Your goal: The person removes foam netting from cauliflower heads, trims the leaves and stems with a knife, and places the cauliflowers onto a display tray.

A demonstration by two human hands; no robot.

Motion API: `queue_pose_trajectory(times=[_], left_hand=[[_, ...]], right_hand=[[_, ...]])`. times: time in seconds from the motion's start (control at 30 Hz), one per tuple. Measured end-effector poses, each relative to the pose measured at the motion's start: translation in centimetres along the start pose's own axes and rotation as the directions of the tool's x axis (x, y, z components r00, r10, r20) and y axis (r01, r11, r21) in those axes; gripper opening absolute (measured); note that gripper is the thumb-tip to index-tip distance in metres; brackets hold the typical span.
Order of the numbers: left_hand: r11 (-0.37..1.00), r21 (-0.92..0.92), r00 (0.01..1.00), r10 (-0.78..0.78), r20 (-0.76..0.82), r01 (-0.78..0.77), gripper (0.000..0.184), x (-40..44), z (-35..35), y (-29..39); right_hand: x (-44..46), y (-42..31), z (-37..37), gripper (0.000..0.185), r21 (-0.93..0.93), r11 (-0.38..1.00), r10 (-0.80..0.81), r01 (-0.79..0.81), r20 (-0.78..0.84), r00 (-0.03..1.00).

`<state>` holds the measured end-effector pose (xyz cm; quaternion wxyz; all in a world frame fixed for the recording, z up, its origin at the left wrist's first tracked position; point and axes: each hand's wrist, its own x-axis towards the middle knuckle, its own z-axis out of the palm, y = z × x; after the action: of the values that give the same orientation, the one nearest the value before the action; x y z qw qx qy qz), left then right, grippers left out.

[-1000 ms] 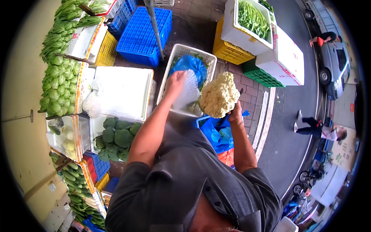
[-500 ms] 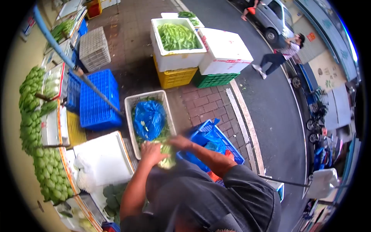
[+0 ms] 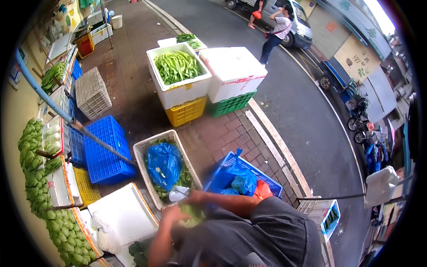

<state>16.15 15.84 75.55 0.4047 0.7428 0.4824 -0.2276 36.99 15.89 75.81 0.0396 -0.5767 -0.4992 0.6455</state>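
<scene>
Low at the centre, close against the dark shirt, is a pale green leafy vegetable (image 3: 192,215), blurred by motion. My left hand (image 3: 171,215) is on its left side, fingers bent against it. Just above it, my right hand (image 3: 196,197) is closed, and whatever it grips is too smeared to name. A white crumpled thing (image 3: 178,193) lies right by the right hand, at the near end of the cream crate (image 3: 141,163). That crate holds loose green leaves (image 3: 186,176) and a knotted blue plastic bag (image 3: 164,165).
To the right stands a blue crate (image 3: 276,188) with blue bags and a red bag (image 3: 262,190). A white foam tray (image 3: 120,204) and blue crates (image 3: 104,149) are at left. Ahead, foam boxes (image 3: 233,71) sit on crates. A pedestrian (image 3: 279,31) is on the road.
The view has shifted, so the crates appear lower. My hands have come down nearer the body with the vegetable. The white crumpled thing now shows in the crate. The pedestrian appears farther left.
</scene>
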Motion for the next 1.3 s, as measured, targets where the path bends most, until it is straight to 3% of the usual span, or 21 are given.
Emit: queue_pose_trajectory(times=[0.1, 0.13, 0.2, 0.37, 0.4, 0.5, 0.63, 0.73, 0.77, 0.8, 0.83, 0.87, 0.9, 0.93, 1.0, 1.03, 1.1, 1.17, 1.3], left_hand=[[0.999, -0.035, 0.997, 0.021, 0.081, -0.018, 0.098, 1.0, -0.1, -0.7], [0.997, -0.069, 0.994, 0.037, 0.107, -0.029, 0.089, 1.5, 0.2, -1.3], [0.961, -0.259, 0.986, 0.131, 0.102, -0.101, 0.084, 1.4, 0.9, -2.4], [0.824, -0.551, 0.969, 0.226, 0.103, -0.134, 0.07, 0.1, 0.5, -2.1], [0.799, -0.59, 0.966, 0.228, 0.123, -0.113, 0.066, 0.0, 0.7, -2.2], [0.749, -0.657, 0.964, 0.227, 0.138, -0.083, 0.066, 1.0, 2.7, -3.8], [0.792, -0.609, 0.97, 0.107, 0.219, 0.05, 0.064, 0.8, 2.8, -4.0], [0.79, -0.613, 0.959, 0.183, 0.219, -0.011, 0.061, 3.1, 5.3, -6.8], [0.601, -0.799, 0.94, 0.281, 0.196, -0.013, 0.059, 4.3, 7.3, -8.1], [0.598, -0.801, 0.933, 0.306, 0.191, -0.033, 0.06, 3.9, 6.2, -7.1], [0.626, -0.758, 0.926, 0.369, 0.083, -0.181, 0.059, 3.5, 5.5, -6.6], [0.612, -0.776, 0.942, 0.329, 0.074, -0.153, 0.063, 3.5, 5.4, -6.2], [0.526, -0.84, 0.942, 0.33, 0.056, -0.134, 0.06, 4.3, 6.8, -6.8], [0.582, -0.811, 0.946, 0.292, 0.138, -0.061, 0.054, 3.4, 5.1, -5.8], [0.714, -0.693, 0.976, 0.205, 0.077, -0.095, 0.049, 3.9, 5.5, -6.0], [0.647, -0.75, 0.972, 0.233, 0.022, -0.139, 0.053, 3.6, 5.8, -5.7], [0.848, -0.526, 0.997, 0.073, -0.001, -0.063, 0.063, 4.6, 8.0, -6.0], [0.876, -0.481, 0.995, 0.021, 0.096, 0.028, 0.093, 3.5, 5.2, -3.8], [0.877, -0.48, 1.0, 0.003, 0.0, -0.003, 0.087, 3.5, 6.5, -3.6]], right_hand=[[-1.1, -0.5, -0.4, 0.056, 0.091, 0.992, -0.086, 0.082, 0.044, 0.995], [-1.5, -0.9, -0.5, 0.057, 0.108, 0.99, -0.099, 0.093, 0.049, 0.994], [-2.1, -1.1, -0.7, 0.058, 0.122, 0.988, -0.107, 0.1, 0.054, 0.993], [3.3, 6.3, 0.9, 0.053, 0.112, 0.991, 0.061, -0.07, 0.086, 0.994], [5.3, 9.2, 1.3, 0.047, 0.19, 0.978, 0.066, -0.086, 0.112, 0.992], [3.6, 10.9, 1.1, 0.048, 0.366, 0.931, -0.021, 0.008, 0.033, 0.999], [1.6, 12.2, 1.4, 0.046, 0.518, 0.848, -0.088, 0.116, -0.077, 0.993], [-2.4, 9.3, -0.5, 0.041, 0.332, 0.943, 0.032, -0.015, -0.046, 0.998], [-3.4, 8.5, -1.0, 0.041, 0.327, 0.945, 0.002, 0.009, -0.033, 0.999], [-3.0, 9.1, -1.4, 0.043, 0.181, 0.981, -0.069, 0.076, -0.044, 0.997], [-2.6, 10.0, -1.7, 0.045, 0.03, 0.99, -0.139, 0.141, -0.055, 0.989], [0.5, 14.3, -1.4, 0.035, -0.254, 0.874, -0.426, 0.415, 0.013, 0.905], [3.6, 18.6, -1.0, 0.027, -0.501, 0.611, -0.672, 0.613, 0.08, 0.736], [3.8, 19.2, -1.7, 0.029, -0.231, 0.773, -0.609, 0.591, -0.01, 0.793], [1.5, 14.7, -1.7, 0.029, -0.156, 0.906, -0.422, 0.394, -0.252, 0.871], [0.4, 12.8, -1.8, 0.027, 0.018, 0.952, -0.291, 0.306, -0.254, 0.922], [-1.9, 9.7, -2.4, 0.031, -0.388, 0.891, -0.324, 0.236, -0.18, 0.929], [-1.3, 11.7, -1.9, 0.025, -0.501, 0.832, -0.345, 0.236, -0.135, 0.929], [-1.6, 12.1, -0.4, 0.025, -0.537, 0.787, -0.411, 0.302, -0.092, 0.907]])
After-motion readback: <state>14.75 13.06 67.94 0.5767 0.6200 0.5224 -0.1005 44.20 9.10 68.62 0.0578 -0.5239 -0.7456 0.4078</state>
